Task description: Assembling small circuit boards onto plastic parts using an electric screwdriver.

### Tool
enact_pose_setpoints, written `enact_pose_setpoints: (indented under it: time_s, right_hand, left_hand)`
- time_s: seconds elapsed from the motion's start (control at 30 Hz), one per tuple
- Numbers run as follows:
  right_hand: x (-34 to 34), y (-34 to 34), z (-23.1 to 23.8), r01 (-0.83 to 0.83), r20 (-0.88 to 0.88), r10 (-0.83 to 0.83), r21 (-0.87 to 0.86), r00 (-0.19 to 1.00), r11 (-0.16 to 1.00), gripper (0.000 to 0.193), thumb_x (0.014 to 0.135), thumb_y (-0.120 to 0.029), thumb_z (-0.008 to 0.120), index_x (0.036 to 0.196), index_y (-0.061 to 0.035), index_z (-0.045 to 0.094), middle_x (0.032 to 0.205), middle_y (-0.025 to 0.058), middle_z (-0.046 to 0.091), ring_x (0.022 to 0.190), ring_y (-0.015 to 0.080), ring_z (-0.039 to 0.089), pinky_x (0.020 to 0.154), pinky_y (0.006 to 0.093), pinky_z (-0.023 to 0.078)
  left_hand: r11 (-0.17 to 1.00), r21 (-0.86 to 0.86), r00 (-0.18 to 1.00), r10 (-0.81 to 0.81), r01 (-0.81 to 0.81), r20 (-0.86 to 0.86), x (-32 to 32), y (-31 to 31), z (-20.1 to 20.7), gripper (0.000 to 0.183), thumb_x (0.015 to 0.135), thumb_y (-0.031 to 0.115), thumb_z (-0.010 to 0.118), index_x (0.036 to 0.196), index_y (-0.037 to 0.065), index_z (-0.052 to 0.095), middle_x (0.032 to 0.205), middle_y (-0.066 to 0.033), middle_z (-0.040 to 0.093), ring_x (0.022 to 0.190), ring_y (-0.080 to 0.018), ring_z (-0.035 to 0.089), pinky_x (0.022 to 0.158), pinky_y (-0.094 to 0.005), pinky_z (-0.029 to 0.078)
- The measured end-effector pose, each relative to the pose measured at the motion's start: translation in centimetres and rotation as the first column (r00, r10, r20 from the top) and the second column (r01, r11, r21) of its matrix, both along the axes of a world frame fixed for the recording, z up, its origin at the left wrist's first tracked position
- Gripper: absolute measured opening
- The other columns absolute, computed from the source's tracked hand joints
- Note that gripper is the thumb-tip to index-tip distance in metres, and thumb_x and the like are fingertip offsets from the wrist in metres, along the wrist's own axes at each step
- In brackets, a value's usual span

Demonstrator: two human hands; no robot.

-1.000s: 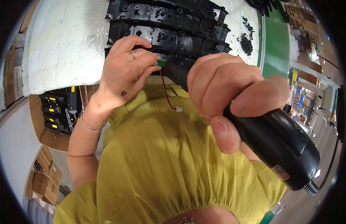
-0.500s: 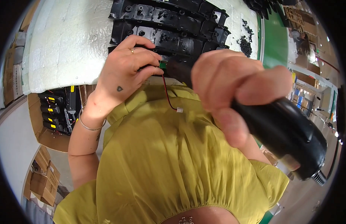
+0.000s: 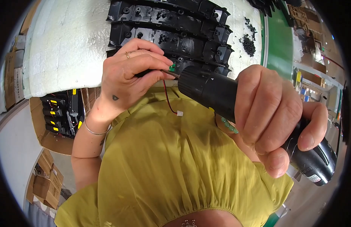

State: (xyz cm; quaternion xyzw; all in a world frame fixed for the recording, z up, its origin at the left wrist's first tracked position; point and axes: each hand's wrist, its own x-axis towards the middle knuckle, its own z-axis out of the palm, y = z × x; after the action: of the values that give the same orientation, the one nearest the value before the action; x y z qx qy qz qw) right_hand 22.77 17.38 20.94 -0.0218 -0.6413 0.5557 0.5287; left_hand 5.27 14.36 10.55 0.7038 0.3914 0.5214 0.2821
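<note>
In the head view, showing open room on the white-covered desk [image 3: 69,49], left of at least three black housings [image 3: 183,44], down to the curved near edge. Counting one green circuit board [image 3: 172,67] just beside the left fingertips, one red-and-black cable [image 3: 166,94], one white connector [image 3: 179,113] over the shirt [image 3: 175,162]. Wrapping the right hand [image 3: 275,109] tightly around one black electric screwdriver [image 3: 209,89], pointing the bit leftward. Bending the left hand [image 3: 133,72], with thumb and fingers about the bit; being unable to tell a firm clamp.

One left hand [image 3: 132,77], back upward, its left arm [image 3: 86,153] bent at the elbow, pinches with thumb and forefinger; one right hand [image 3: 275,108], knuckles upward, curls in a full grip.
</note>
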Motion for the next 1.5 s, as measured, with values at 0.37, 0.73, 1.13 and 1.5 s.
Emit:
enact_pose_setpoints:
  time_s: [0.37,0.73,1.13,1.5]
  right_hand:
    - [1.7,0.4,-0.4,-0.144,0.274,0.122,0.064,0.954,0.988,0.035,0.082,-0.017,0.072,0.100,-0.0170,0.042,0.069,-0.0025,0.056,0.052,0.0086,0.053,0.050,0.0218,0.043]
    - [0.9,0.4,-0.4,-0.201,0.430,0.182,0.000,0.884,0.979,0.029,0.081,-0.004,0.062,0.093,-0.0128,0.037,0.067,0.0033,0.052,0.051,0.0169,0.049,0.052,0.0329,0.040]
    - [-0.9,-0.5,-3.3,0.075,0.224,-0.086,0.053,0.971,0.996,0.024,0.056,-0.010,0.073,0.072,-0.0004,0.059,0.068,0.0116,0.058,0.054,0.0263,0.058,0.050,0.0308,0.048]
    - [5.4,1.6,-0.1,0.118,0.151,-0.124,0.045,0.981,0.992,0.031,0.083,-0.008,0.057,0.112,-0.0126,0.047,0.066,-0.0017,0.048,0.054,0.0134,0.049,0.055,0.0303,0.039]
  left_hand:
    - [0.997,-0.050,0.975,0.049,-0.061,-0.218,0.1,-0.9,1.1,0.036,0.063,0.004,0.076,0.097,0.007,0.067,0.105,-0.0073,0.067,0.107,-0.0293,0.055,0.087,-0.0378,0.048]
    - [0.996,0.031,0.903,0.090,-0.085,-0.420,-0.3,-1.1,-1.0,0.024,0.068,0.013,0.074,0.090,0.007,0.066,0.115,-0.0020,0.062,0.108,-0.0271,0.053,0.090,-0.0390,0.042]
    - [0.996,0.051,0.934,0.084,-0.071,-0.347,0.1,-0.6,-1.1,0.028,0.064,0.005,0.072,0.091,0.008,0.064,0.116,-0.0020,0.061,0.100,-0.0262,0.055,0.088,-0.0387,0.041]
    - [0.986,0.027,0.899,0.161,-0.164,-0.408,0.5,-1.5,-1.0,0.026,0.064,0.004,0.074,0.089,0.005,0.066,0.115,-0.0051,0.063,0.101,-0.0277,0.056,0.089,-0.0370,0.042]
